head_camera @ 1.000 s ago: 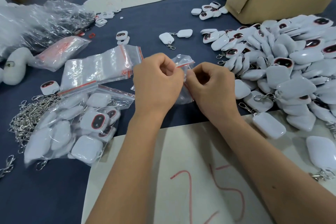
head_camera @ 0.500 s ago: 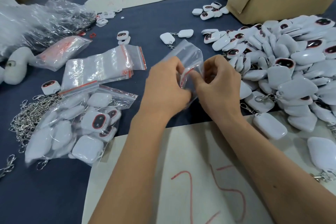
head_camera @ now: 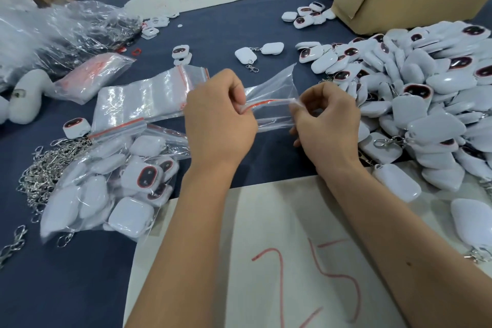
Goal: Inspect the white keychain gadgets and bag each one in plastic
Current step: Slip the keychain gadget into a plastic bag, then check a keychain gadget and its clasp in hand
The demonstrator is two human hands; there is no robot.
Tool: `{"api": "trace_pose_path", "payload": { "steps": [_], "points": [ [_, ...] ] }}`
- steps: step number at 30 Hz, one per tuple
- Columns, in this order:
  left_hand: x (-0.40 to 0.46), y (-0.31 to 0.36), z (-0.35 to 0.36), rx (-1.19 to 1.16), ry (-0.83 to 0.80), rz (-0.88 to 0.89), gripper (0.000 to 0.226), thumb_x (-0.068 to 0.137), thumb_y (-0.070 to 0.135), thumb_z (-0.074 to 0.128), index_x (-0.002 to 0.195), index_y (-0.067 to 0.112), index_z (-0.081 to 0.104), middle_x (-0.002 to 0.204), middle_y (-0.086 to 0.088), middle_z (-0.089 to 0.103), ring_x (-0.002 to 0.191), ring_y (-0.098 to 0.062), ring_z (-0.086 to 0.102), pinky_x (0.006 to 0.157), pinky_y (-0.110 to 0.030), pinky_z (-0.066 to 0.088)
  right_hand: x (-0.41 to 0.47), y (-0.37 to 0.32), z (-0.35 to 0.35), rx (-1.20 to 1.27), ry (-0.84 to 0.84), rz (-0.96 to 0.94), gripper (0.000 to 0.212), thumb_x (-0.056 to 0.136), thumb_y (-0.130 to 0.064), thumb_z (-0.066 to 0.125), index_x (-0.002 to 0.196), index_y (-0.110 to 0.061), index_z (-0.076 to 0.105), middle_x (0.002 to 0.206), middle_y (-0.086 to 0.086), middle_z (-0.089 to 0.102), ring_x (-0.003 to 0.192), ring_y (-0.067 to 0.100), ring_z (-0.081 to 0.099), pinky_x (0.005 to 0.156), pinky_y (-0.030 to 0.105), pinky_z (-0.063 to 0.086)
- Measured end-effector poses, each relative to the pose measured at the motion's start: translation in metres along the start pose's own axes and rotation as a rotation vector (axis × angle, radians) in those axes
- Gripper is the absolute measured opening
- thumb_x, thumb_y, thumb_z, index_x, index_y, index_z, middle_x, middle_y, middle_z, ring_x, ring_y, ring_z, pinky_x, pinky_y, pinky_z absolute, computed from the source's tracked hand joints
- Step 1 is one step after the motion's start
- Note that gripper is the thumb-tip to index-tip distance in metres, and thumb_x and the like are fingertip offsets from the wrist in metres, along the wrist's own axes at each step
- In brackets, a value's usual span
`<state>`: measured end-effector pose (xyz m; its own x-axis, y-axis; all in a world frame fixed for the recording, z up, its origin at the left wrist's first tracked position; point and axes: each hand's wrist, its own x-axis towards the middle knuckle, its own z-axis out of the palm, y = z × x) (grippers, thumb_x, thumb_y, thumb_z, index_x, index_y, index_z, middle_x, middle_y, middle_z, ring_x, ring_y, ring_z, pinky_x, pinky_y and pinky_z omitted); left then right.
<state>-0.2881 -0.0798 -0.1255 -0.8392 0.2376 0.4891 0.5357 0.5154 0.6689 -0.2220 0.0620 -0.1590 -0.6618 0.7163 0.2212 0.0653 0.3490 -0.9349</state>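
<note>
While held above dark blue table, clear zip bag spans both hands: left hand pinches red-striped zip edge at one end, fingers curled; right hand pinches other end, fingers curled. Bag looks empty. Loose white keychain gadgets heaped at right. Filled bag of gadgets lies at left, beside stack of empty bags.
</note>
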Motion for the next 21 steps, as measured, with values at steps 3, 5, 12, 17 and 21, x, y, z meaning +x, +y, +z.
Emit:
{"api": "trace_pose_path", "payload": {
  "steps": [3,5,12,17,21],
  "points": [
    [-0.002,0.005,0.003,-0.03,-0.147,0.126,0.022,0.068,0.002,0.063,0.072,0.02,0.052,0.062,0.008,0.052,0.06,-0.013,0.05,0.059,-0.039,0.049,-0.002,-0.002,-0.001,-0.039,-0.059,-0.109,0.015,0.092,-0.015,0.074,0.086,-0.015,0.06,0.072,0.004,0.063,0.05,0.022,0.065,0.044,0.03,0.05],
    [-0.003,0.007,0.003,-0.058,-0.2,0.183,0.017,0.071,0.012,0.067,0.073,0.02,0.052,0.064,0.007,0.054,0.061,-0.014,0.052,0.059,-0.043,0.05,-0.003,-0.001,0.0,-0.032,-0.112,-0.12,0.012,0.091,-0.01,0.07,0.084,-0.016,0.064,0.061,-0.003,0.059,0.043,0.019,0.059,0.042,0.031,0.049],
    [0.004,0.009,-0.012,-0.04,-0.064,0.229,0.014,0.074,0.005,0.064,0.076,0.017,0.057,0.061,0.003,0.053,0.058,-0.018,0.051,0.058,-0.041,0.047,-0.008,-0.012,-0.002,0.134,-0.193,-0.18,0.029,0.106,-0.031,0.059,0.093,-0.007,0.071,0.071,0.005,0.068,0.057,0.017,0.065,0.052,0.032,0.051],
    [0.011,0.018,-0.035,0.079,0.391,0.251,0.023,0.063,-0.001,0.051,0.077,0.012,0.063,0.059,0.0,0.047,0.059,-0.022,0.047,0.06,-0.041,0.042,-0.009,-0.009,-0.006,-0.421,0.208,-0.332,0.031,0.102,-0.038,0.055,0.082,-0.016,0.062,0.075,-0.005,0.064,0.08,0.024,0.053,0.079,0.033,0.04],
    [0.01,0.026,-0.025,0.285,0.107,-0.01,0.021,0.068,0.012,0.054,0.084,0.022,0.064,0.078,-0.001,0.064,0.076,-0.031,0.06,0.064,-0.036,0.043,-0.007,-0.006,-0.009,-0.76,0.105,-0.211,0.013,0.094,-0.032,0.064,0.103,-0.023,0.064,0.1,0.001,0.071,0.109,0.032,0.056,0.092,0.045,0.041]
  ]
}}
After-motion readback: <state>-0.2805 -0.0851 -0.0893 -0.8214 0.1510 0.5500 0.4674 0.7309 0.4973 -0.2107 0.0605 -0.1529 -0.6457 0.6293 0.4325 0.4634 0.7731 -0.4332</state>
